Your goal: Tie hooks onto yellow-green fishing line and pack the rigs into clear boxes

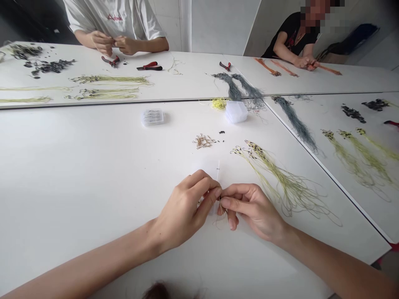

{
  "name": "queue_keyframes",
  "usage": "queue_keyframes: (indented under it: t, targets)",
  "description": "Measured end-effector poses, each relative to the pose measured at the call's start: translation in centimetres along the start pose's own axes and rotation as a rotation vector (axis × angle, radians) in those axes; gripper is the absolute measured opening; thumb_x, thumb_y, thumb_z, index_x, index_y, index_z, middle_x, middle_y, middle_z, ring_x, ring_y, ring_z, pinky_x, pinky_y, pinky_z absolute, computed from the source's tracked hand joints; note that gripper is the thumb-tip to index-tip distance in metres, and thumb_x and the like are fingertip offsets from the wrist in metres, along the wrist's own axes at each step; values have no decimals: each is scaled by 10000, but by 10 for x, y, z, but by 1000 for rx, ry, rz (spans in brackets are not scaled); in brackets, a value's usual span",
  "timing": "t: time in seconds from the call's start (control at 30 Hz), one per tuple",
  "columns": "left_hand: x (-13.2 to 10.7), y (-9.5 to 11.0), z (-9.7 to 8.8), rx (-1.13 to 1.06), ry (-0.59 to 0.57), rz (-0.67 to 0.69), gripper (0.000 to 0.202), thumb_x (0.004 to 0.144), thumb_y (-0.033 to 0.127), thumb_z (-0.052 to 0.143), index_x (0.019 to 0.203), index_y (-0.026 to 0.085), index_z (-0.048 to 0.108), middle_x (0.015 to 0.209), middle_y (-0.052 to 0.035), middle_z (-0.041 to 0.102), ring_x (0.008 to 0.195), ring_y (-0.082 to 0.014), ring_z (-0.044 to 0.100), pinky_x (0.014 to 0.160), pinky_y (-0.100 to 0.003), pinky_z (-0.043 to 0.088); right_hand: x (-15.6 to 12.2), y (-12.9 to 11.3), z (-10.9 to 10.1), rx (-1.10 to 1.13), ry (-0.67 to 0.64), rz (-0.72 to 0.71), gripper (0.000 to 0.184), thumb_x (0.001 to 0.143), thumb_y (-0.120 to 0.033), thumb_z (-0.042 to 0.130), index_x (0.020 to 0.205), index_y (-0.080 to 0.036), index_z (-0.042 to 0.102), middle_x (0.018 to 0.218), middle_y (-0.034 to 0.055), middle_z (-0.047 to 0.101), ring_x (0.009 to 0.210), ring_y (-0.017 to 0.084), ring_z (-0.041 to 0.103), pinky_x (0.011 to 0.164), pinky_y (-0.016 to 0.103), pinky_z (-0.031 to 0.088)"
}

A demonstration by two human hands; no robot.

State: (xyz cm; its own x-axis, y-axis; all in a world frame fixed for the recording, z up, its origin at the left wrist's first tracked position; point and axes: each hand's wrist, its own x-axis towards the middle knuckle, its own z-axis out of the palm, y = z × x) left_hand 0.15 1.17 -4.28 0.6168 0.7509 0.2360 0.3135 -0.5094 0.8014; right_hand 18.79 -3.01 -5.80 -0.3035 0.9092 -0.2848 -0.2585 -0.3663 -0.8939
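Note:
My left hand (191, 203) and my right hand (254, 207) meet over the white table, fingertips pinched close together. Between them runs a thin line (222, 205), its loose end curling below the fingers; a tiny dark piece shows at the pinch, too small to name. Under and behind my hands lies a clear plastic box (215, 168), mostly covered by them. Just beyond it is a small heap of brass-coloured swivels or clips (204, 141), with a few tiny black beads (222, 132) beside it. Bundles of yellow-green line with hooks (274, 166) spread to the right of my right hand.
A clear case of metal pieces (153, 117), stacked clear boxes (236, 112) and a yellow line tangle (219, 103) stand farther back. Across the table two people work with their hands, near red-handled pliers (149, 66), grey line bundles (233, 85) and orange bundles (269, 67). A seam divides the tables.

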Motion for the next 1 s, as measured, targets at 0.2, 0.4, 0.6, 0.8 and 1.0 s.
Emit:
queue_keyframes:
  t: [0.2, 0.4, 0.6, 0.8, 1.0]
  targets:
    - [-1, -4, 1, 8, 4, -2, 149, 957, 142, 450, 868, 176, 565, 860, -8, 535, 688, -86, 526, 633, -238, 460, 3, -2, -2, 33, -19, 54, 141, 835, -281, 695, 878, -156, 743, 710, 31, 688, 467, 89, 618, 522, 228, 494]
    - [-1, -16, 2, -18, -8, -53, 181, 981, 190, 398, 870, 180, 540, 888, -16, 526, 649, -82, 547, 610, -236, 478, 15, -6, -3, -70, -47, 61, 172, 844, -302, 678, 860, -135, 714, 688, 28, 664, 526, 108, 621, 552, 243, 495]
    - [6, -31, -7, 52, 99, -67, 179, 977, 196, 411, 875, 178, 558, 873, -18, 534, 651, -82, 548, 627, -228, 476, 45, -11, -7, -121, -76, 38, 190, 815, -294, 701, 908, -129, 696, 692, 26, 664, 537, 124, 641, 552, 251, 483]
    - [16, -46, -23, 169, 197, -110, 181, 967, 212, 427, 851, 175, 561, 853, -20, 531, 649, -95, 524, 610, -236, 453, 80, -17, 0, -184, -94, -33, 223, 783, -325, 722, 870, -120, 719, 668, 27, 654, 548, 158, 671, 539, 260, 461]
    - [25, -53, -36, 229, 198, -53, 171, 975, 215, 409, 872, 176, 539, 908, -22, 527, 639, -82, 508, 617, -235, 445, 97, -21, 6, -153, -155, -55, 278, 783, -366, 718, 919, -125, 737, 740, 47, 676, 581, 159, 671, 587, 289, 485]
